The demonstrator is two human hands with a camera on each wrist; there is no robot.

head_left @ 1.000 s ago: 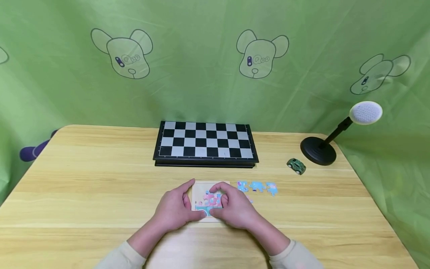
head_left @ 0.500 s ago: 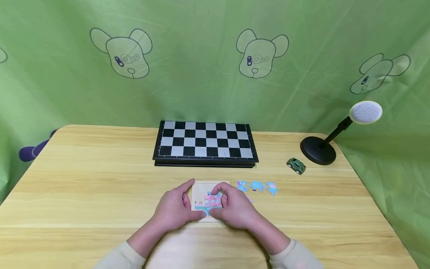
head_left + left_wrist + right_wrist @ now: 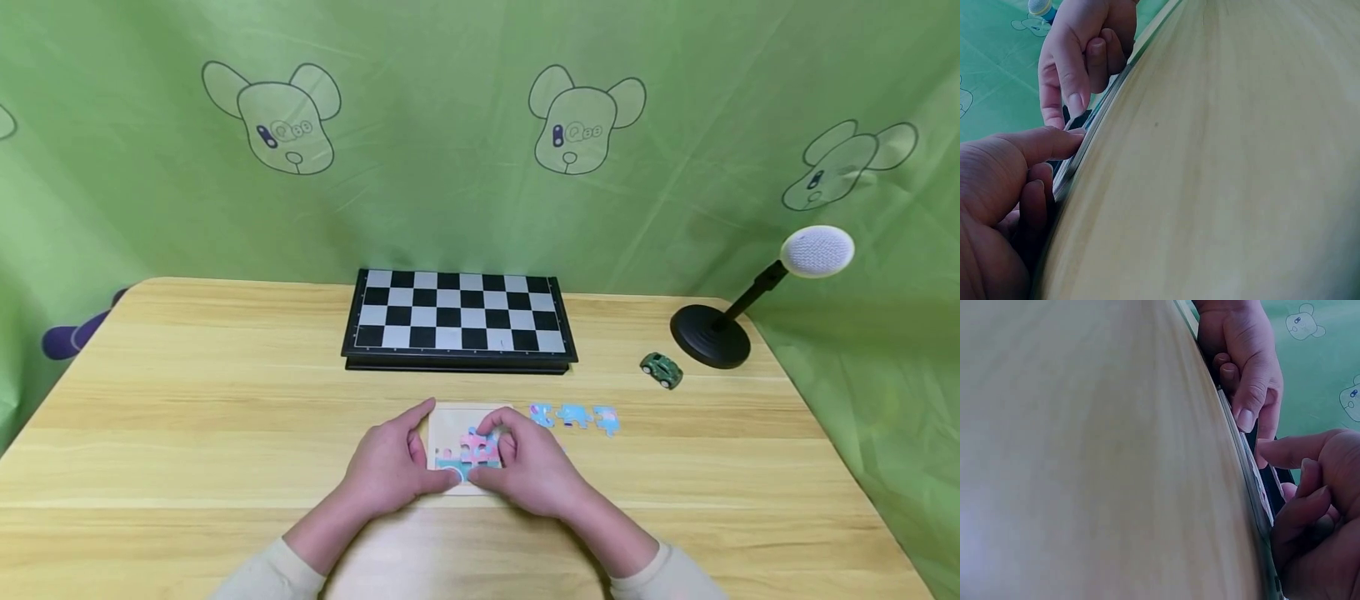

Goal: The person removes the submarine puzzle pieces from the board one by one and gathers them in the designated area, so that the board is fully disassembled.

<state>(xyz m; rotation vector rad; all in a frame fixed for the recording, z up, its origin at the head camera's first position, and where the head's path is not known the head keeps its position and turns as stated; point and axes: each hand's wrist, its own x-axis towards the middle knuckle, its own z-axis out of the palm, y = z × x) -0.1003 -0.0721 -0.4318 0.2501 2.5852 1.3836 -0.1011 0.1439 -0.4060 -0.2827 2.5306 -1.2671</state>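
A square wooden puzzle tray [image 3: 447, 421] lies near the front of the table, with teal pieces [image 3: 447, 465] along its lower part. At its left side my left hand [image 3: 392, 468] holds the frame, thumb on the lower edge and index finger along the left side. Over the tray's right half, my right hand [image 3: 531, 467] pinches a pink and blue jigsaw piece [image 3: 474, 447] between thumb and bent index finger. Both wrist views are edge-on: the left hand [image 3: 1004, 181] and right hand [image 3: 1322, 500] show, but the piece is mostly hidden.
Several loose blue jigsaw pieces [image 3: 574, 416] lie right of the tray, one partly behind the right hand. Behind stands a folded black-and-white chessboard [image 3: 459, 312]. A small green toy car [image 3: 662, 370] and a microphone on a black stand [image 3: 711, 336] are at the right.
The pink piece has shifted slightly right over the tray with my right hand. That hand now covers more of the loose piece beside it. My left hand has stayed put.
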